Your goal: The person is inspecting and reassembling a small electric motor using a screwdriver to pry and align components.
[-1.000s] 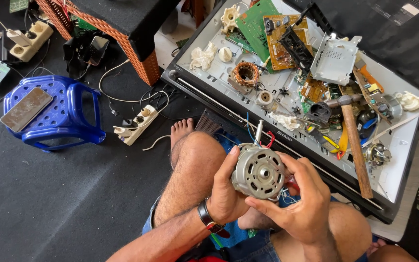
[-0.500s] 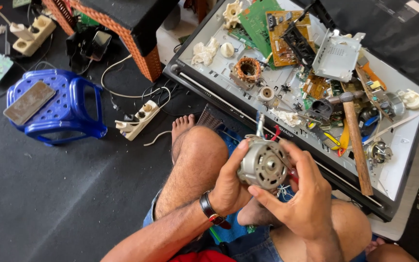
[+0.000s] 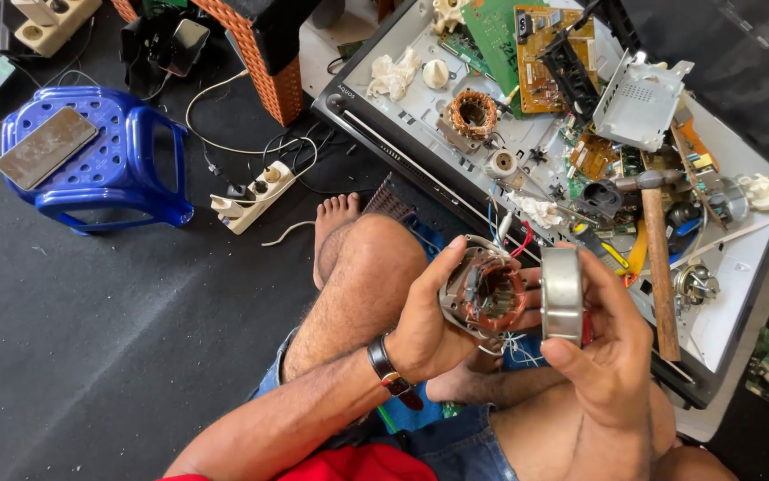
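The left hand [image 3: 425, 325] curls around a motor body [image 3: 482, 294], thumb on its near rim, the open end with copper windings facing up towards the camera. The right hand [image 3: 607, 356] grips a round metal end cover [image 3: 563, 294] on edge between thumb and fingers, just beside the body, possibly touching. Half a second ago the motor was one closed piece; now cover and body are apart. Its axis runs roughly left to right, above the knees, near the tray [image 3: 741, 294] of parts and a hammer [image 3: 656, 258].
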